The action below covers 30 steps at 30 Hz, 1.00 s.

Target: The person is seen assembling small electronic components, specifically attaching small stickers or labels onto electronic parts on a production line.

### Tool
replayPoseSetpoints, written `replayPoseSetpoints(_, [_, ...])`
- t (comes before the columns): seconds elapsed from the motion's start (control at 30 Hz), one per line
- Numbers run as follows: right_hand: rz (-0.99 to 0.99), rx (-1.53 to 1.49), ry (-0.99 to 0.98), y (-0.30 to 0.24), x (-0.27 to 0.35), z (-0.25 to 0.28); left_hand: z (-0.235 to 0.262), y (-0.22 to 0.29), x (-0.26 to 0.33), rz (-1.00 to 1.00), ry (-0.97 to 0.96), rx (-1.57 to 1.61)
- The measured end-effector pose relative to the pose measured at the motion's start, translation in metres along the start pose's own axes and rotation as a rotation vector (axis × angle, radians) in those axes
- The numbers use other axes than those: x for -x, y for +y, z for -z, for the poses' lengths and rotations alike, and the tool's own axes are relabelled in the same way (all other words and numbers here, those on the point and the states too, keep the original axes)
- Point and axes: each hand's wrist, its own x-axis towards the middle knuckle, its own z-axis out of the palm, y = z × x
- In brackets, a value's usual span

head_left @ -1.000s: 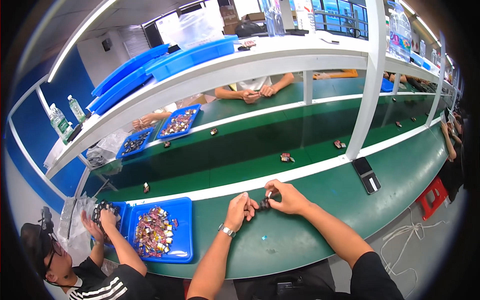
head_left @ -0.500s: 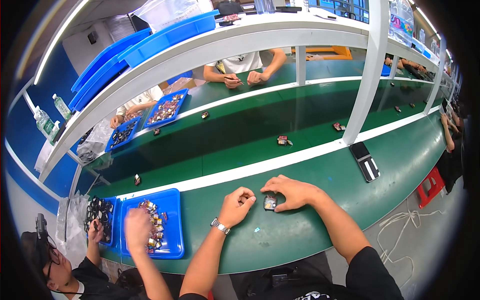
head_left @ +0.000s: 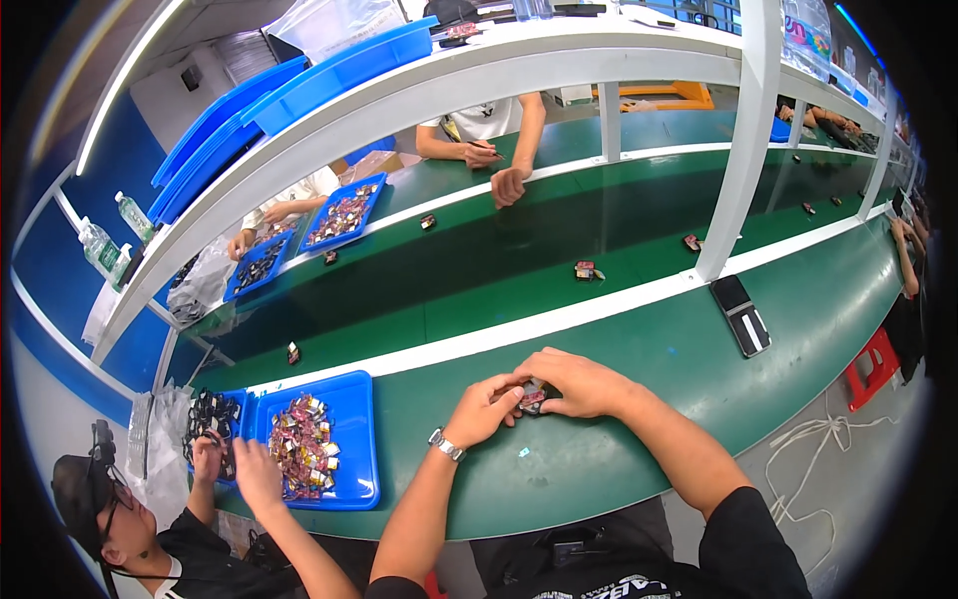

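Observation:
In front of me, both hands meet at a small, dark, squarish electronic module [head_left: 532,397] with some reddish and pale parts on it. My left hand [head_left: 485,407], with a metal-band watch at the wrist, pinches its left edge between thumb and fingers. From the other side my right hand [head_left: 574,383] curls over it, fingers at the back and thumb at the near edge. Parts of the module are covered by my fingers. It is held just over the green bench [head_left: 619,449], and whether it touches the surface I cannot tell.
Left of me stands a blue tray [head_left: 367,439] of small modules; a co-worker's hand [head_left: 257,474] is beside it. A black case [head_left: 740,317] lies at the right. Beyond the white rail, several modules sit on the green belt [head_left: 469,290]. A white post [head_left: 743,150] rises ahead.
My left hand has moved right to grip the module, which now sits between both hands. The co-worker's hand has left the tray's middle. Across the belt, another person's hand reaches over it.

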Motion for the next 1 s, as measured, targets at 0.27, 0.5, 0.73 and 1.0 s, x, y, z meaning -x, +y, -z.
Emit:
replayPoseSetpoints(0.27, [0.128,0.098,0.160,-0.001,0.004,-0.002,-0.002,0.005,-0.002,0.018,0.026,0.377])
replayPoseSetpoints(0.5, [0.093,0.128,0.236,-0.001,0.003,-0.010,-0.002,0.002,-0.002,-0.010,0.096,0.489])
replayPoseSetpoints(0.73, [0.077,0.253,0.315,0.005,-0.001,-0.022,-0.005,0.001,-0.003,-0.027,0.088,0.538])
replayPoseSetpoints(1.0, [0.080,0.231,0.296,0.009,0.000,-0.019,-0.006,0.002,-0.003,-0.010,0.038,0.488])
